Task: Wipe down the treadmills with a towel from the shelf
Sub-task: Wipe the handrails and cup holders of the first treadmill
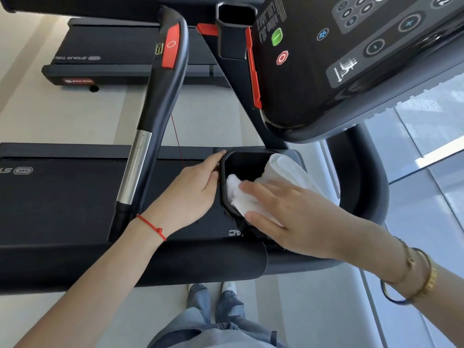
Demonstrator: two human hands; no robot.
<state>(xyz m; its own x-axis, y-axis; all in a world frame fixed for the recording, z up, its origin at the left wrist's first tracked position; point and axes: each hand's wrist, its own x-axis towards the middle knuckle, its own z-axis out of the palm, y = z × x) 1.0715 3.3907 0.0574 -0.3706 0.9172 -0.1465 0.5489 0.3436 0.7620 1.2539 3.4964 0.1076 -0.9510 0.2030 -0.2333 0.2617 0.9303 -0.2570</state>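
Observation:
A white towel lies partly inside a black cup holder on the near treadmill's console. My right hand presses flat on the towel at the holder's near rim, fingers spread over the cloth. My left hand grips the holder's left outer wall, thumb along its top edge. The towel's rolled end sticks up over the holder's right rim. The near treadmill's black belt runs to the left below my arms.
The console panel with green and red buttons hangs above right. A black handrail with a red stop pad slants down the middle. A second treadmill stands beyond. A window lies at right, and my feet stand on pale floor.

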